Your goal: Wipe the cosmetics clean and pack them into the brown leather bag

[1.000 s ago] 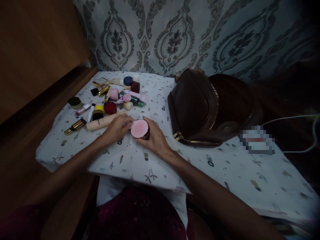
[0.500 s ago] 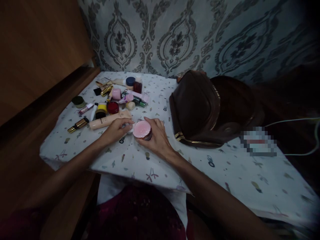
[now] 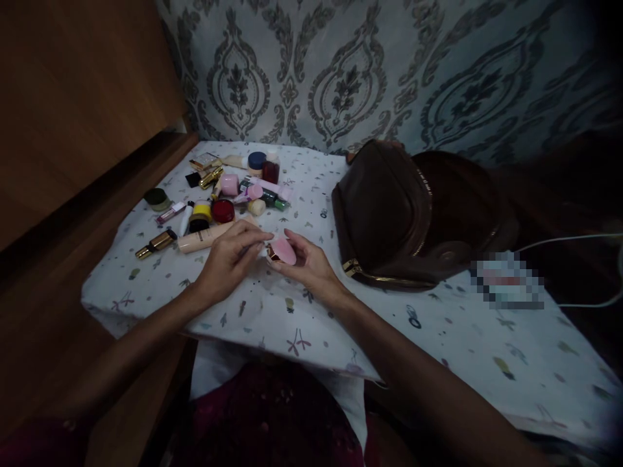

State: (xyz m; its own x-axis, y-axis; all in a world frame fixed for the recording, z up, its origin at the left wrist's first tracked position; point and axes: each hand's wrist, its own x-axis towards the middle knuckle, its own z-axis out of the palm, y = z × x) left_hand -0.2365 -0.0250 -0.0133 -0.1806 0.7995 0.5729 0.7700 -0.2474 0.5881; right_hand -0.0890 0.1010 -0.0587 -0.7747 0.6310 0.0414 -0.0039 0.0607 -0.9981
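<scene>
In my right hand point(image 3: 311, 266) is a round cosmetic jar with a pink top point(image 3: 284, 250) and a shiny coppery side, gripped between thumb and fingers. It is tilted so that its top faces right. My left hand point(image 3: 232, 258) is just left of the jar, its fingers pinched together. A bit of something white shows at the left fingertips, close to the jar, too small to name. Partly behind the left hand lies a long beige tube point(image 3: 204, 238). A red-lidded jar point(image 3: 223, 211) and a yellow-and-black jar point(image 3: 200, 215) stand beyond it.
More cosmetics are clustered at the back left, among them a blue-lidded jar point(image 3: 257, 162), a pink jar point(image 3: 229, 184) and a gold lipstick tube point(image 3: 211, 177). A brown leather bag point(image 3: 384, 207) sits at the right. A wooden cabinet point(image 3: 87, 84) rises at the left.
The jar in my right hand has tipped from showing its pink top to showing its coppery side. My left hand has shifted right and its back has turned upward.
</scene>
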